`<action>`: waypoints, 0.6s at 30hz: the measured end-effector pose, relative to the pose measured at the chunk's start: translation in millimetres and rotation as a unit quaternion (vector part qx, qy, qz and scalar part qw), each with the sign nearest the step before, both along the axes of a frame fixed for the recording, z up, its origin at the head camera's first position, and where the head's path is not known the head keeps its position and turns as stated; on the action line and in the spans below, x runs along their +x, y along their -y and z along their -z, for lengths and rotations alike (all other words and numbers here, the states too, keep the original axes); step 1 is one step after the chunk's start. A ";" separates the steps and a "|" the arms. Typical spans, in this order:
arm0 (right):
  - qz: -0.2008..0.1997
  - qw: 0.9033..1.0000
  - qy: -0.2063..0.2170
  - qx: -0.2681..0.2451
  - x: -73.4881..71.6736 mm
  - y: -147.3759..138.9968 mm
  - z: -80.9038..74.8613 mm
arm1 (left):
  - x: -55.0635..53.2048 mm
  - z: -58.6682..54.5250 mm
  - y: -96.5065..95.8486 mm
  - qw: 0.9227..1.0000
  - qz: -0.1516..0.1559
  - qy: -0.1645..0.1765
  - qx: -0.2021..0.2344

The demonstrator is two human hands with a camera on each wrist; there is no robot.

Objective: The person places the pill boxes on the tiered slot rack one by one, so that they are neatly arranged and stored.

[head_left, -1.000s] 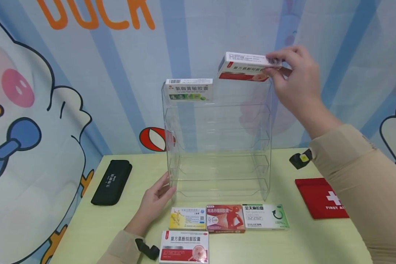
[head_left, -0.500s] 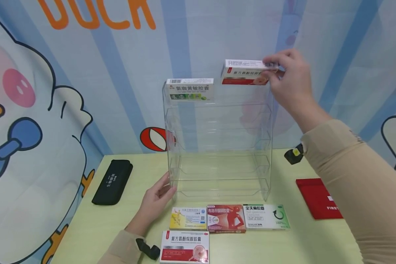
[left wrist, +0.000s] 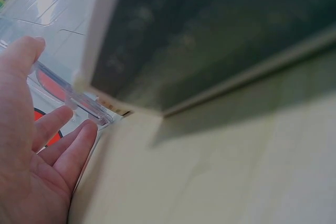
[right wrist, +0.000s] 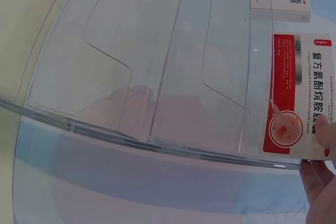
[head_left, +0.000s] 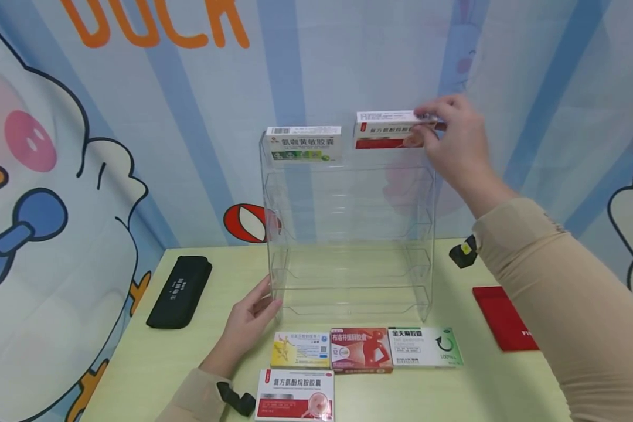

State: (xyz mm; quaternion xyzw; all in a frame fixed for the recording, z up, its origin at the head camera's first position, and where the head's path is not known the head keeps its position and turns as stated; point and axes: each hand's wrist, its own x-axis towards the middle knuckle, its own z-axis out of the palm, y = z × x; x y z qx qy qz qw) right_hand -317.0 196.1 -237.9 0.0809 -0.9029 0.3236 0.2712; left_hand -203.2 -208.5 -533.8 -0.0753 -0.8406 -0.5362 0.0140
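A clear acrylic display rack (head_left: 348, 228) with stepped tiers stands on the table. My right hand (head_left: 459, 138) pinches a white-and-red medicine box (head_left: 382, 133) by its right end at the rack's top tier. In the right wrist view, that medicine box (right wrist: 299, 98) lies at the top tier, thumb on its front. To its left, a white-and-green medicine box (head_left: 303, 143) sits upright in the same tier. My left hand (head_left: 245, 328) holds the rack's lower left side; in the left wrist view, the thumb and fingers of the left hand (left wrist: 42, 129) lie about its edge.
Before the rack lie a yellow-and-white box (head_left: 300, 350), a red box (head_left: 361, 350), a white-and-green box (head_left: 424, 347) and another white-and-red box (head_left: 295, 395). A black case (head_left: 179, 292) lies left, a red first-aid pouch (head_left: 501, 319) right, partly behind the right sleeve.
My right hand has moved down and slightly left, lowering the white-and-red medicine box toward the top tier and levelling it. My left hand has stayed on the rack.
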 end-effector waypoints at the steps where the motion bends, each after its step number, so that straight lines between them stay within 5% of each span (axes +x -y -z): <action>1: 0.000 1.000 -0.002 0.001 -0.3 -0.1 1.4 | 0.3 0.1 0.0 1.000 0.000 0.001 0.000; 18: 0.004 1.000 -0.016 0.018 -0.8 1.0 16.2 | 0.0 2.4 0.6 1.000 -0.002 0.003 0.003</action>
